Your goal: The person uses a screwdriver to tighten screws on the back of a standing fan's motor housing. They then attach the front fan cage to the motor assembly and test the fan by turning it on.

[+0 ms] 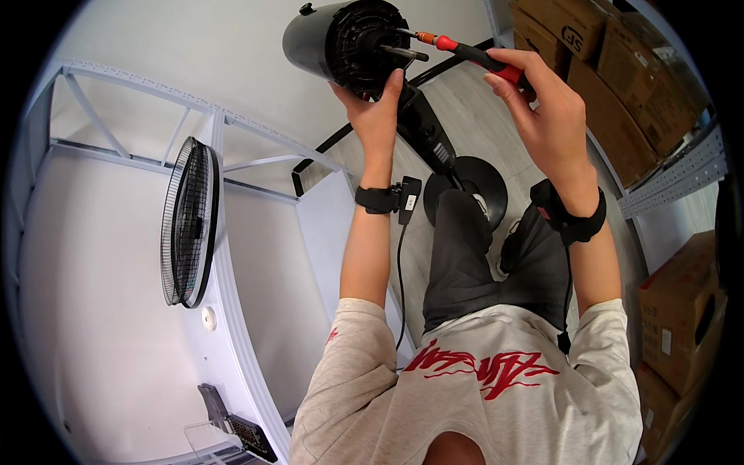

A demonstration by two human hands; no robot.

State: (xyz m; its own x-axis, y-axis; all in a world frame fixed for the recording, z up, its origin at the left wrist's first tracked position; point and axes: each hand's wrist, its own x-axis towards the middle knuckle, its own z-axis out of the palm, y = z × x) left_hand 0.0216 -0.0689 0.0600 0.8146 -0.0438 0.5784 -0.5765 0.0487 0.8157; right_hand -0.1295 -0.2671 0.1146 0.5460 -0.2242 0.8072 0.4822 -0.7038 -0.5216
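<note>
To work the screwdriver (483,60) well, its blade is best lined up squarely with whatever it is meant to turn: it reaches the open front of the black fan motor (329,40) at a slight slant to the metal shaft (407,53) jutting out just below. Whether the tip sits in a screw is too small to tell, so a check of the seating before any twist seems wise. Light, steady pressure along the blade should suit, since the motor sits high on its stand (428,128) and could swivel or nod if pushed from one side; a firm brace from below helps.

The left hand (370,112) gives that brace, curled partway around the underside of the motor, thumb up by its front edge and fingers behind. The right hand (546,108) is closed around the rear of the red and black handle, thumb and forefinger pinching it, the other fingers folded in, clear of the motor
</note>
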